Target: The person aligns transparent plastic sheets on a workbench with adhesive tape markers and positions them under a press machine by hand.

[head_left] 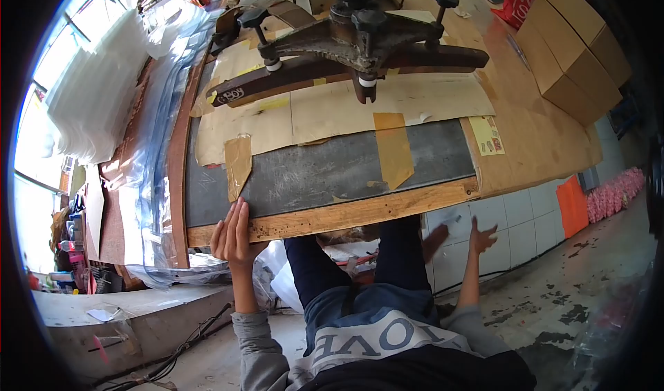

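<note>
My left hand [236,233] rests at the wooden front strip [332,216] of the work table. Its fingers lie extended over the strip, and the tips are by the lower end of a brown tape piece [238,161]. My right hand [483,238] is in the air below the table's front right part, fingers spread, holding nothing. Beyond the strip lies a dark grey plate [311,176]. A tan sheet [332,111] partly covers it, and a second tape piece [393,149] runs from the sheet onto the plate.
A heavy metal press head [360,41] with knobs and a long bar [277,79] hangs over the sheet. Cardboard boxes [567,52] stand at right, by a red bag [517,0]. Clear plastic film [169,114] and stacked white sheets [100,86] are at left.
</note>
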Motion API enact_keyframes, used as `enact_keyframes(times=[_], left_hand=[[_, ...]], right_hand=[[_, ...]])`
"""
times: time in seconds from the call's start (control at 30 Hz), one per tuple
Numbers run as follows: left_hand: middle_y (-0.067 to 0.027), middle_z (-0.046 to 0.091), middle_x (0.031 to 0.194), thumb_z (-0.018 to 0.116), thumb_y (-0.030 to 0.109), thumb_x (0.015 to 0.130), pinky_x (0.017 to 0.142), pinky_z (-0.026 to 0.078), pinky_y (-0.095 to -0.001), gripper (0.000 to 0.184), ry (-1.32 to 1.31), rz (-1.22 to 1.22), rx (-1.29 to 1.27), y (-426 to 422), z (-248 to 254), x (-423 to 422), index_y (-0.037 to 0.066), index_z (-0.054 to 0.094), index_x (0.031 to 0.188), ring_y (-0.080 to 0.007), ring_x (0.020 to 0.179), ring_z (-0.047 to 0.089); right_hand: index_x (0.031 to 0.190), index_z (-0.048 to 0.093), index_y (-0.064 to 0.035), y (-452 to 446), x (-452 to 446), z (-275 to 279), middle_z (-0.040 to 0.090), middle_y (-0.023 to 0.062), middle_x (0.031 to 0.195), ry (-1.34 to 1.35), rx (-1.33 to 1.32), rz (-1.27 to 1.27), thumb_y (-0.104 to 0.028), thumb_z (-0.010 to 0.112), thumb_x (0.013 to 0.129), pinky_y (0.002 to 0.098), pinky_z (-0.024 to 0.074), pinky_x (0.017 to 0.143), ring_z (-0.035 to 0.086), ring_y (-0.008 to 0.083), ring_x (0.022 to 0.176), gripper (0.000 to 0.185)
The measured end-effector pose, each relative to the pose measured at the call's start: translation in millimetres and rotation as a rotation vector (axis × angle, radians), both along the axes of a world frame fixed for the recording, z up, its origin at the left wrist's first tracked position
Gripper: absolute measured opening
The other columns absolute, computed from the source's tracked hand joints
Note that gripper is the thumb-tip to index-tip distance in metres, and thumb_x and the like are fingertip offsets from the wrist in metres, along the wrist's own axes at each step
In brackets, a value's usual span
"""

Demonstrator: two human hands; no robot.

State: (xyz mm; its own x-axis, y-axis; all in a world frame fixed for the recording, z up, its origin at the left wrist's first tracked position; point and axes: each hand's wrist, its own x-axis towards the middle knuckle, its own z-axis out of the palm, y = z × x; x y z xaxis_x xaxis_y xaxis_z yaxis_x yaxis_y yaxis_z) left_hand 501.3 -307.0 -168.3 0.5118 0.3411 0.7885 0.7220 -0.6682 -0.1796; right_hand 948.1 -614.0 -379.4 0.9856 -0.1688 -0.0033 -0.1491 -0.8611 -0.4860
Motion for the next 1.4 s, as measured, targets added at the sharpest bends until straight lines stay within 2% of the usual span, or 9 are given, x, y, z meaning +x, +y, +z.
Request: enact_keyframes(times=[0.1,0.27,0.43,0.53,0.77,0.83,0.97,1.13,1.4], left_hand=[[-0.0054,0.071,0.108,0.064,0.044,0.085,0.094,0.042,-0.0243,0.046,0.01,-0.009,-0.027,-3,3,1,0.007,0.066,0.112,-0.019,0.099,0.069],[-0.0043,0.071,0.108,0.064,0.047,0.084,0.095,0.042,-0.0253,0.049,0.001,-0.003,-0.047,-3,3,3,0.007,0.067,0.111,-0.0179,0.099,0.068],[-0.0023,0.07,0.11,0.065,0.052,0.08,0.096,0.041,-0.0276,0.052,0.011,0.028,-0.104,-9,9,4,0.011,0.067,0.113,-0.0163,0.103,0.067],[-0.0069,0.065,0.12,0.065,0.053,0.078,0.097,0.04,-0.0337,0.056,0.007,0.035,-0.268,-19,21,11,0.011,0.065,0.117,-0.0225,0.112,0.062],[-0.0267,0.046,0.136,0.064,0.052,0.08,0.11,0.028,-0.0464,0.085,-0.352,-1.045,-1.337,-85,80,108,0.001,0.037,0.142,-0.0376,0.132,0.042],[-0.0253,0.04,0.142,0.065,0.049,0.082,0.108,0.03,-0.0504,0.098,-0.208,-1.157,-1.474,-75,91,140,0.005,0.011,0.151,-0.0395,0.134,0.037],[-0.0267,0.029,0.148,0.065,0.049,0.085,0.105,0.037,-0.0477,0.098,-0.771,-1.344,-1.96,-60,113,161,0.01,0.005,0.152,-0.04,0.132,0.039],[-0.0235,0.031,0.148,0.048,0.009,0.097,0.103,0.043,-0.0463,0.069,-1.284,-1.214,-1.574,-26,121,157,0.014,0.006,0.152,-0.0346,0.133,0.04],[-0.0174,0.038,0.145,0.042,0.003,0.099,0.103,0.045,-0.0416,0.059,-1.441,-1.048,-1.591,-8,110,149,0.017,0.017,0.15,-0.029,0.132,0.042]], right_hand=[[0.144,0.032,-0.0075,-41,21,-114,0.037,0.0289,0.141,0.438,0.112,-0.219,-0.047,0.079,0.067,0.0473,0.0348,0.107,0.031,0.0433,0.135,0.099],[0.126,0.054,-0.0015,-51,15,-153,0.061,0.0182,0.12,0.38,0.062,0.172,-0.019,0.074,0.072,0.0396,0.0449,0.097,0.058,0.0343,0.111,0.06],[0.113,0.057,0.0025,-55,26,-52,0.064,0.0188,0.103,-0.045,0.563,-0.167,-0.003,0.066,0.074,0.0416,0.0525,0.084,0.063,0.0332,0.095,0.041],[0.112,0.053,0.0012,-68,14,111,0.061,0.0132,0.092,0.301,1.223,0.335,0.002,0.065,0.067,0.0439,0.0571,0.073,0.063,0.0288,0.084,0.046],[0.12,0.051,-0.001,50,-47,308,0.062,0.0108,0.089,0.346,1.468,0.82,-0.003,0.067,0.069,0.0391,0.0566,0.058,0.064,0.0263,0.072,0.054],[0.123,0.05,0.0004,101,-55,328,0.064,0.0131,0.09,0.352,1.66,0.852,-0.004,0.066,0.074,0.0384,0.0566,0.058,0.066,0.0269,0.073,0.051],[0.121,0.051,0.0025,163,-65,352,0.066,0.017,0.092,0.522,1.686,1.056,-0.003,0.061,0.08,0.0386,0.057,0.06,0.068,0.0307,0.077,0.043],[0.123,0.049,0.0055,181,-83,339,0.067,0.0195,0.098,0.694,1.486,1.147,-0.002,0.057,0.084,0.0388,0.0578,0.067,0.068,0.0327,0.083,0.041],[0.13,0.048,0.0023,179,-77,313,0.062,0.0129,0.114,0.632,1.411,0.965,-0.013,0.056,0.092,0.0352,0.0596,0.074,0.065,0.0235,0.099,0.042]])
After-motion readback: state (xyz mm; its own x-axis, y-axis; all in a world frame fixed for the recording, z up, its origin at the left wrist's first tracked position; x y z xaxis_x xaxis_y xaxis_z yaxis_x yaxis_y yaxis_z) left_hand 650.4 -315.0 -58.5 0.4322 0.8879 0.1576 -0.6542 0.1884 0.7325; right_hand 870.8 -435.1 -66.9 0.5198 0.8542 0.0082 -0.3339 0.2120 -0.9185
